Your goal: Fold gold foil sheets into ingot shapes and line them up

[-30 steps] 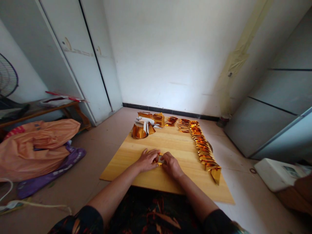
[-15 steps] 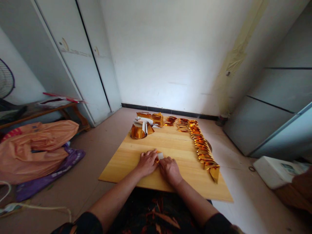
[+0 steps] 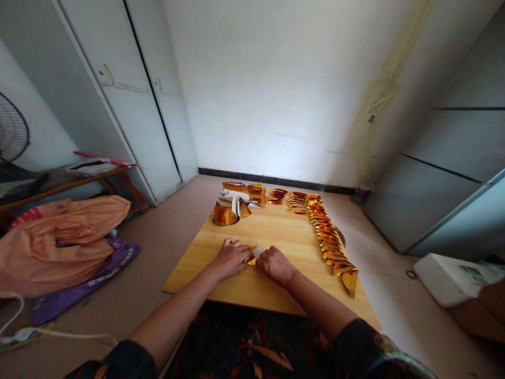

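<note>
A small piece of gold foil paper [image 3: 251,260] with a pale side showing lies on the wooden board [image 3: 221,245] between my hands. My left hand [image 3: 232,259] presses on its left part, fingers together at the paper. On its right part, my right hand [image 3: 275,265] is closed, the fingers curled and gripping the edge. Folded gold paper pieces [image 3: 329,237] run in an overlapping row down the board's right side. At the back left stands a curled stack of gold and white sheets [image 3: 226,212].
More folded gold pieces [image 3: 298,202] lie along the board's far edge. An orange plastic bag [image 3: 71,237] and a purple bag [image 3: 90,284] rest on the floor at left. A white box [image 3: 447,279] is at right. A cabinet [image 3: 130,95] stands by the wall.
My left hand has shifted left and flattened, uncovering more of the gold paper. My right hand has moved slightly up and stays on the paper. The view has shifted a little.
</note>
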Motion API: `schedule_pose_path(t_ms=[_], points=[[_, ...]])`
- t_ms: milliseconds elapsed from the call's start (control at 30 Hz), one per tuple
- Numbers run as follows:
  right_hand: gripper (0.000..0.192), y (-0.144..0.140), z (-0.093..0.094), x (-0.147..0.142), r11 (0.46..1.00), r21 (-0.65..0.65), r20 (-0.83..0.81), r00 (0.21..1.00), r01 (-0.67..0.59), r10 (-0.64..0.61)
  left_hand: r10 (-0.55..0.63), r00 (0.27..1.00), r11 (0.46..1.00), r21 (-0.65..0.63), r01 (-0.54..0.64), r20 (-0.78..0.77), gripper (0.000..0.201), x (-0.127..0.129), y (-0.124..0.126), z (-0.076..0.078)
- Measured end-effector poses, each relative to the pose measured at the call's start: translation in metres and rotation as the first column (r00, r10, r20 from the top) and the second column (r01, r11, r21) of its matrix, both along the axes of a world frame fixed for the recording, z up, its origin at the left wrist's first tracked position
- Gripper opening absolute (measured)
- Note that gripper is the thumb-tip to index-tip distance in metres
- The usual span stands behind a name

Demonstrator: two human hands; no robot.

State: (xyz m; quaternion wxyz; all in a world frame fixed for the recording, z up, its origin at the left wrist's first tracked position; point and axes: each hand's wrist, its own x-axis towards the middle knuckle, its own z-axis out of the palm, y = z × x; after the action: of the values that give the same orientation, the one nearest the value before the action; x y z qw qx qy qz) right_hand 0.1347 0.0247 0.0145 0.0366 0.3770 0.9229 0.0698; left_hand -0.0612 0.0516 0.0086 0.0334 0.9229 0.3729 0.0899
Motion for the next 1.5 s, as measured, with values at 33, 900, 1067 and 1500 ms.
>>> schedule_pose_path(t_ms=[33,900,1067,1500], points=[[0.021,0.0,0.004,-0.003,1.0,-0.008,0.024,1.0,-0.004,0.004,-0.005,1.0,1.0,0.017,0.005,-0.002,0.022,0.001,0.001,0.0],[0.024,0.03,-0.028,0.031,0.967,0.25,-0.096,0.993,-0.041,0.067,0.162,0.987,0.96,0.23,-0.162,0.02,0.022,0.027,0.002,-0.02],[0.025,0.032,-0.026,0.035,0.978,0.208,-0.102,0.994,-0.014,0.036,0.143,0.989,0.968,0.202,-0.15,0.047,0.019,0.025,-0.001,-0.017],[0.021,0.024,-0.023,0.021,0.967,0.079,-0.091,0.968,0.241,-0.234,0.128,0.99,0.96,0.244,-0.137,0.05,0.025,0.03,0.003,-0.02]])
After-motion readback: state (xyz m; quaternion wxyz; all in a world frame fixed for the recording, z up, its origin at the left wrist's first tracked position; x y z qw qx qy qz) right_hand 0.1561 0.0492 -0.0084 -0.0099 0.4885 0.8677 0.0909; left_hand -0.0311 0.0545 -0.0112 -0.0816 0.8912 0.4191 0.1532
